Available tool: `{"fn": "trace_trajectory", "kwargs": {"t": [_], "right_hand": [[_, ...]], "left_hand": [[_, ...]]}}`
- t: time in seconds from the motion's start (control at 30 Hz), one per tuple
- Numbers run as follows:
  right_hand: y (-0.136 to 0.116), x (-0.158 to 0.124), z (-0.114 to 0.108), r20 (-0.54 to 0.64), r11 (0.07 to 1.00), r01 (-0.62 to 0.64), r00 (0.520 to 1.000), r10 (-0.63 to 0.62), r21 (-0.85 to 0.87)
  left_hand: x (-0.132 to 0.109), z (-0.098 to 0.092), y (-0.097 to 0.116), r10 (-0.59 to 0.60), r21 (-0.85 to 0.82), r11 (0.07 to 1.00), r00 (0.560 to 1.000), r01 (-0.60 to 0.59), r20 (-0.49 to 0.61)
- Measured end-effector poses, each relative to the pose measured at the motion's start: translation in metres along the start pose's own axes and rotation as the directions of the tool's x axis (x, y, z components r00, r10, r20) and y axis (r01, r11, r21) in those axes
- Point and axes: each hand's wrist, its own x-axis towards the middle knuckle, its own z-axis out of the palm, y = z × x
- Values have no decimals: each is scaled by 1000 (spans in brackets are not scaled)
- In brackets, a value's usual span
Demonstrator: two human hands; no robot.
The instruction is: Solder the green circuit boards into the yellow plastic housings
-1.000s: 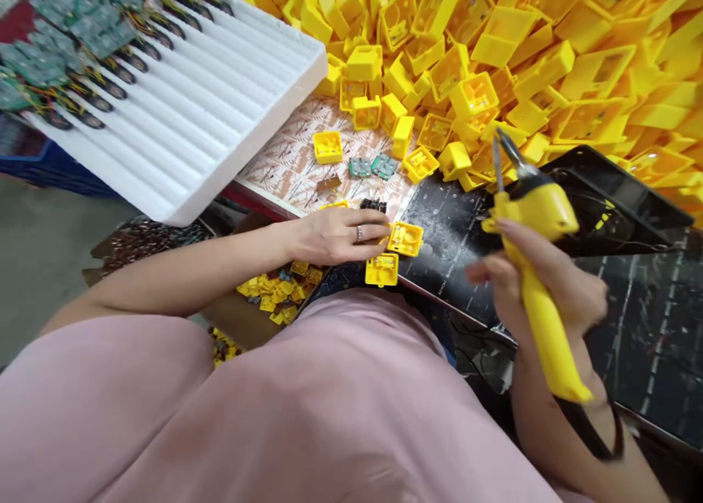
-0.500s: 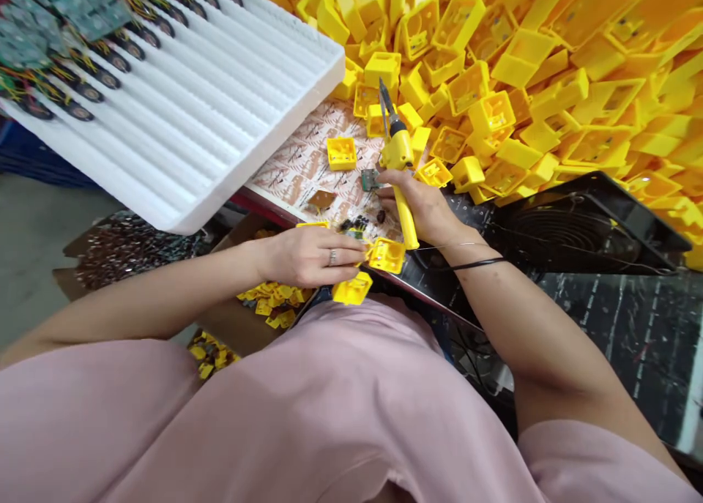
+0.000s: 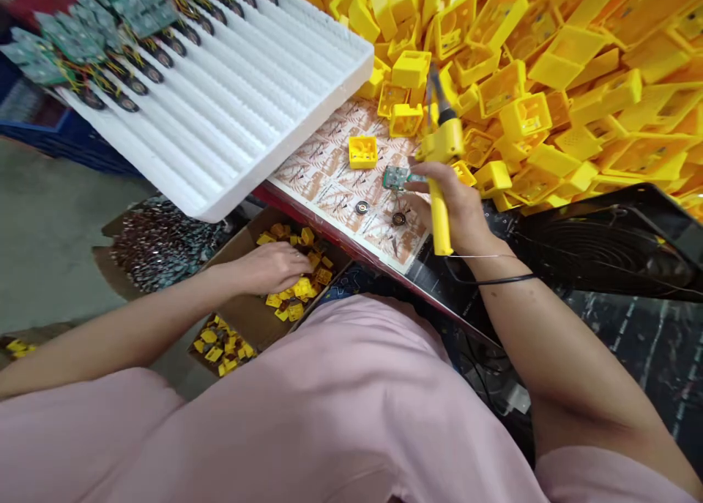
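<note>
My right hand [image 3: 453, 203] grips the handle of a yellow soldering gun [image 3: 442, 144], its dark tip pointing away over the table. By its fingertips is a small green circuit board [image 3: 395, 177]; whether they hold it I cannot tell. Two small round dark parts, one [image 3: 362, 207] left of the other [image 3: 399, 218], lie on the patterned sheet. An open yellow plastic case [image 3: 363, 152] sits just beyond them. Below the table edge, my left hand [image 3: 274, 266] hangs over a cardboard box [image 3: 236, 313] of small yellow pieces [image 3: 302, 289], fingers loosely bent and seemingly holding nothing.
A white ribbed foam tray [image 3: 247, 115] carries rows of circuit boards [image 3: 115, 20] with wired round parts. Yellow cases [image 3: 549, 115] are heaped across the back and right. A black fan [image 3: 593, 239] stands at the right. Another box of metallic bits [image 3: 165, 247] is on the floor.
My left hand has left the table edge and moved down-left over the box. The yellow pieces it was sweeping are gone from the table. My right hand keeps the soldering gun.
</note>
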Motion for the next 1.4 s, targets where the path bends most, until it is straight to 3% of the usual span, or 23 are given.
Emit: {"fn": "trace_trajectory", "kwargs": {"t": [0.07,0.13,0.2,0.27,0.37,0.43,0.5,0.53,0.6,0.67,0.73,0.83,0.9,0.97,1.03,1.13,1.23,1.33,1.4], "right_hand": [[-14,-2,-11,-120,1000,-8,993,5,-24],[-33,-9,-25,-229,998,-14,973,-1,-66],[-55,-23,-39,-282,990,-15,959,-25,-139],[-74,-45,-52,-262,984,4,964,-51,-178],[-93,-86,-68,-229,955,-42,973,-27,-293],[-100,-112,-75,-212,947,-94,977,28,-308],[-102,-131,-78,-207,954,-110,977,52,-280],[-101,-138,-79,-214,956,-111,975,52,-272],[-97,-148,-79,-231,950,-125,971,58,-286],[-92,-155,-79,-222,939,-146,972,77,-312],[-87,-161,-78,-194,929,-163,976,102,-332],[-81,-160,-75,-163,928,-153,981,101,-341],[-76,-151,-68,-142,929,-126,987,80,-349],[-71,-136,-61,-97,927,-86,994,54,-365],[-67,-122,-55,-35,923,-24,999,11,-384],[-67,-117,-55,-17,895,16,1000,-26,-445],[-73,-129,-66,-97,859,-61,995,13,-509],[-74,-144,-77,-104,822,-72,994,16,-565],[-71,-149,-80,-75,807,-50,997,7,-588]], "left_hand": [[37,-8,0,47,49,998,997,-44,-58],[82,-15,-9,-25,186,979,960,80,-278],[126,-21,-24,-178,192,956,957,224,-230],[160,-28,-38,-364,137,912,917,387,-163],[185,-45,-41,-474,112,867,873,486,-119],[191,-55,-24,-374,112,914,918,389,-133],[196,-55,4,-115,47,992,993,116,-23],[199,-50,19,56,-17,998,995,-55,78],[208,-34,44,330,-94,944,912,-316,242],[218,-18,55,422,-107,906,862,-409,280],[229,-8,50,367,-107,930,903,-352,224],[251,-4,22,107,-22,994,990,-105,94],[266,-2,4,-13,76,997,998,8,55],[278,0,-8,-43,146,989,997,32,69],[283,-4,-11,-41,189,982,995,24,89],[273,-18,3,-34,199,980,996,16,85],[244,-26,36,9,172,984,990,-33,140],[213,-19,68,99,207,968,973,-143,211],[197,-13,74,122,206,966,978,-156,169]]}}
